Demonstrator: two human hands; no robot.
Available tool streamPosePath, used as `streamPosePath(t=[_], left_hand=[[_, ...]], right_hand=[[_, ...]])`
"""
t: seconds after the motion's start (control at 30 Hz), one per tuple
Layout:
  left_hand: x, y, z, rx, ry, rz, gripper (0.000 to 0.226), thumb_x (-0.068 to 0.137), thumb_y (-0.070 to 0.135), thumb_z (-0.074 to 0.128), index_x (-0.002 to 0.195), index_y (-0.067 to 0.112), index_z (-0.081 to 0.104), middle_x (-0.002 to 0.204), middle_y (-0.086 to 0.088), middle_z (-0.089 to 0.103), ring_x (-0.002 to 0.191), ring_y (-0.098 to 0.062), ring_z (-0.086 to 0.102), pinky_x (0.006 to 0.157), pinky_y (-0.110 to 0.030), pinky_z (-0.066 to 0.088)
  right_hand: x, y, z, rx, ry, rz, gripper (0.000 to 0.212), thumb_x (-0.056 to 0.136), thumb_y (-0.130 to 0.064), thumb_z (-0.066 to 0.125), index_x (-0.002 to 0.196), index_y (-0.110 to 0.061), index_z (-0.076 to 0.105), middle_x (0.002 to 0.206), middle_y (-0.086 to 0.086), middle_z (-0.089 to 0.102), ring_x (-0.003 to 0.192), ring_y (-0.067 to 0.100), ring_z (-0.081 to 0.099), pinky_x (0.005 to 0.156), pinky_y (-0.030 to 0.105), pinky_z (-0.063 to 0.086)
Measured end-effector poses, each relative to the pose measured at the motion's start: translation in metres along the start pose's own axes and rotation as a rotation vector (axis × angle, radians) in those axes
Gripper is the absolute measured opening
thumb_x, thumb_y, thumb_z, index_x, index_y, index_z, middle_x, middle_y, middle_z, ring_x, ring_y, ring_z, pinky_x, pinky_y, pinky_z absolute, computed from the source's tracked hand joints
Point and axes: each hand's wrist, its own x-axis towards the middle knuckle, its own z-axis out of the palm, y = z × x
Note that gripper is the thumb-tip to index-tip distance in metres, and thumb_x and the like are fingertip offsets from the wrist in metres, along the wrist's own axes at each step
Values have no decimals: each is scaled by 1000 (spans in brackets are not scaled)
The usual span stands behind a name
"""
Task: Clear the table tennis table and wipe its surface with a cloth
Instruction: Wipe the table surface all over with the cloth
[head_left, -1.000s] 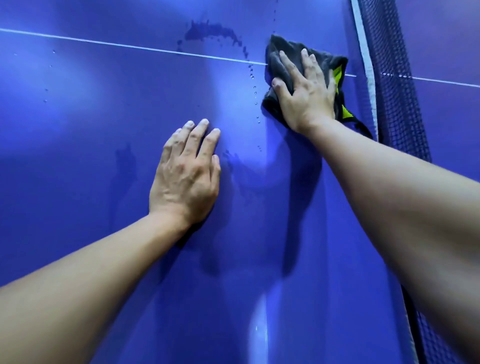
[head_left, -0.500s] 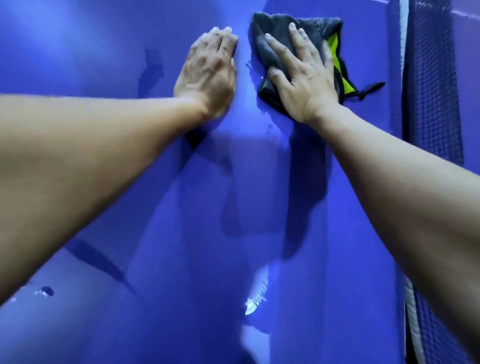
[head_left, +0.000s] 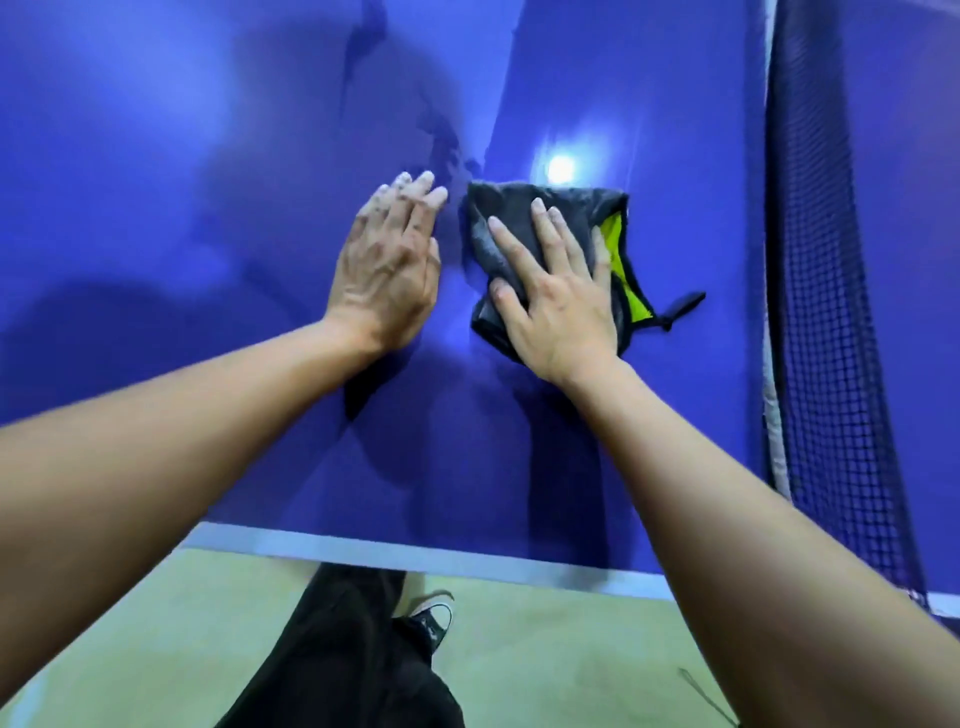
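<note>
1. As the person stands at the near edge of the table (head_left: 467, 564), a trouser leg (head_left: 353, 649) and a shoe (head_left: 434, 618) show below it over the floor (head_left: 156, 623). None of these touches the work.
2. Step in hand, by judgement: wiping, not clearing.
3. Left hand (head_left: 387, 270): lies flat on bare table. Fingers are straight and close together and hold nothing. It appears to brace the body.
4. Right hand (head_left: 561, 306): lies flat on the cloth (head_left: 498, 208), just beside the left hand. Fingers are straight and spread. They press the cloth down and do not grip it.
5. Cloth: grey, folded, with yellow-green lining showing at its right side. It lies flat on the table between the left hand and the net (head_left: 831, 260), apart from both. A strap (head_left: 680, 306) trails from it toward the net.
6. Beyond the hands: wet streaks (head_left: 441, 135) lie just past the left fingertips. A lamp glare (head_left: 561, 167) sits just beyond the cloth.
7. Next move, by judgement: slide the cloth outward and left over the streaks under even palm pressure. The left hand lies beside that path and would have to lift or shift.
8. Obstruction: the net stands along the right. A stroke run to the right risks catching the strap in the mesh.
</note>
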Motion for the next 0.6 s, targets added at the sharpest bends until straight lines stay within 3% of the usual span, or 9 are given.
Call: streamPosePath(t=[0.3,0.47,0.6], left_hand=[[-116,15,-18,31,-71,-31,43,102,13,43,143,3,50,153,-16,45,145,-34,38,124,-44,21],[-146,-1,-22,8,-92,-19,41,99,10,47,139,3,55,150,-16,49,139,-35,44,120,-46,29],[-127,-16,-23,-30,-34,-13,33,98,9,47,127,5,62,137,-13,57,122,-34,54,107,-44,40]], right_hand=[[-163,-84,7,92,20,-7,63,97,-47,46,158,-38,34,169,8,23,158,20,14,123,60,12],[-177,-95,11,76,38,-17,60,100,-49,44,158,-39,34,169,9,23,158,21,16,122,62,14],[-159,-97,16,62,77,-19,60,99,-49,45,157,-40,35,168,8,25,157,20,17,123,63,12]])
